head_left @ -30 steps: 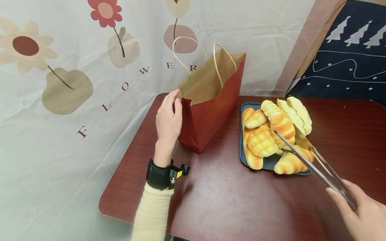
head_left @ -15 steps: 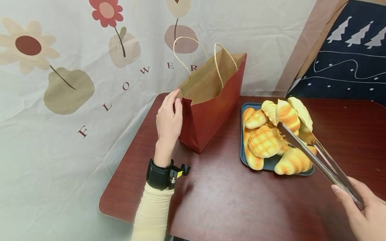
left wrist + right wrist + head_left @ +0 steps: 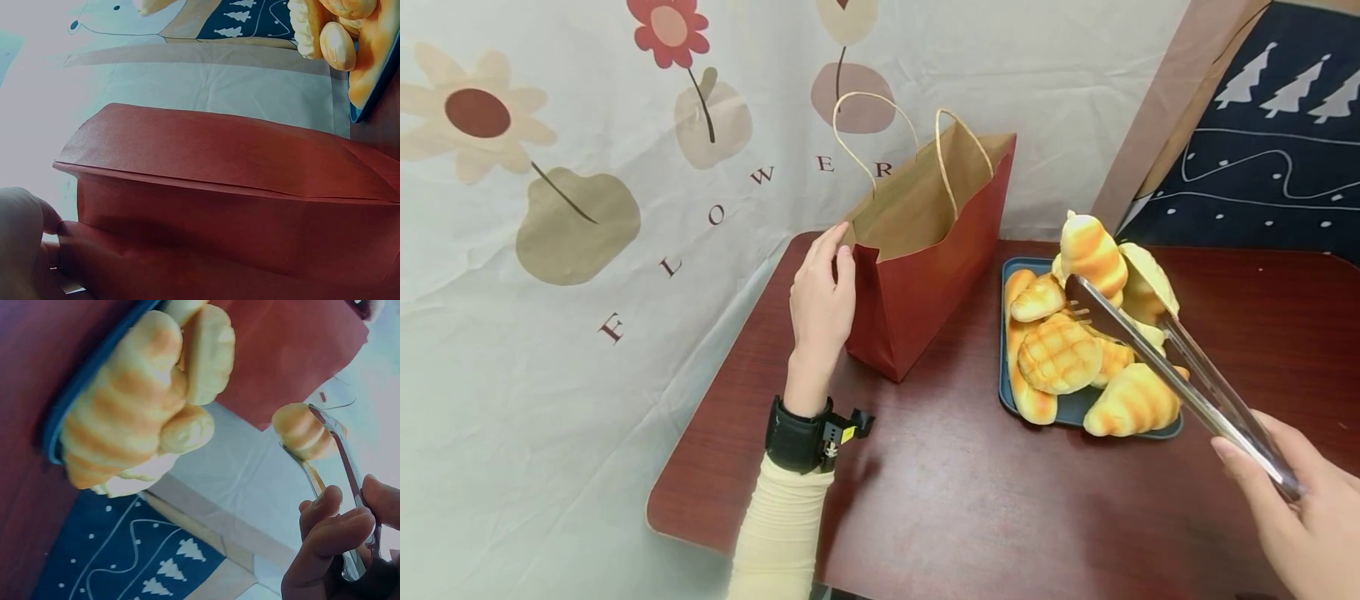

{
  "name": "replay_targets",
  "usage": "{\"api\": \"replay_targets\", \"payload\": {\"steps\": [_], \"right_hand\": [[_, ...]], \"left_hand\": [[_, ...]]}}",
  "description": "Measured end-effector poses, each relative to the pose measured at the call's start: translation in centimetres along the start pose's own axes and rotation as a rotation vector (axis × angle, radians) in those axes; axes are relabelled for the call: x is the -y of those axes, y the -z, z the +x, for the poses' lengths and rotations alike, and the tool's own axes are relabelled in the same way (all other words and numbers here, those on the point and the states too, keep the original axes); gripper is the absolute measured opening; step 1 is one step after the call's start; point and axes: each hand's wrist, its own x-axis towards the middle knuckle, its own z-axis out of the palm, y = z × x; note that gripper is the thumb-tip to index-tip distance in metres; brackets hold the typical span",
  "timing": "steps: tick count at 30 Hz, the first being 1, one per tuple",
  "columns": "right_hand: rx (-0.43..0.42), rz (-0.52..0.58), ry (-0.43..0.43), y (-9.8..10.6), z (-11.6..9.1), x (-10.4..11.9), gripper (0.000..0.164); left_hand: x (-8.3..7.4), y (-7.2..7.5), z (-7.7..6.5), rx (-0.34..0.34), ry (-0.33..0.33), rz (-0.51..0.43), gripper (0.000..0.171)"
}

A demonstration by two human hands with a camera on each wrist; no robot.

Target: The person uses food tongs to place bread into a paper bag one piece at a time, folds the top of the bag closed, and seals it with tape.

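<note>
In the head view my right hand [image 3: 1303, 500] grips a pair of metal tongs [image 3: 1187, 383], with fingers and thumb round their arms. Between the tong tips is a striped, golden-brown bread roll [image 3: 1090, 254], raised over the far side of a blue tray [image 3: 1004, 367]. The right wrist view shows this roll [image 3: 303, 430] squeezed between the tips, apart from the other bread. My left hand [image 3: 822, 304] rests with fairly straight fingers against the near side of a red paper bag [image 3: 925, 292], fingertips right at its rim. The bag stands upright, its top open, two cord handles up.
Several breads fill the tray, among them a grid-patterned bun [image 3: 1060, 354], a croissant-like roll [image 3: 1133, 400] and a long loaf [image 3: 1033, 392]. The dark red table [image 3: 940, 492] ends at a pale flower-printed cloth [image 3: 700, 333] behind and left of the bag.
The tongs have lifted the striped roll up off the pile and slightly away toward the back. My left hand stays at the bag's side.
</note>
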Motion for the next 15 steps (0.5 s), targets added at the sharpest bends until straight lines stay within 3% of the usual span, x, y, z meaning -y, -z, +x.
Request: {"api": "replay_targets", "payload": {"steps": [12, 15], "right_hand": [[0.026, -0.004, 0.163, 0.1, 1.5, 3.8, 0.040], [0.070, -0.048, 0.149, 0.3, 1.7, 5.1, 0.043]], "left_hand": [[0.1, 0.1, -0.1, -0.006, -0.008, -0.019, 0.040], [0.1, 0.1, -0.1, -0.008, -0.008, -0.021, 0.040]]}}
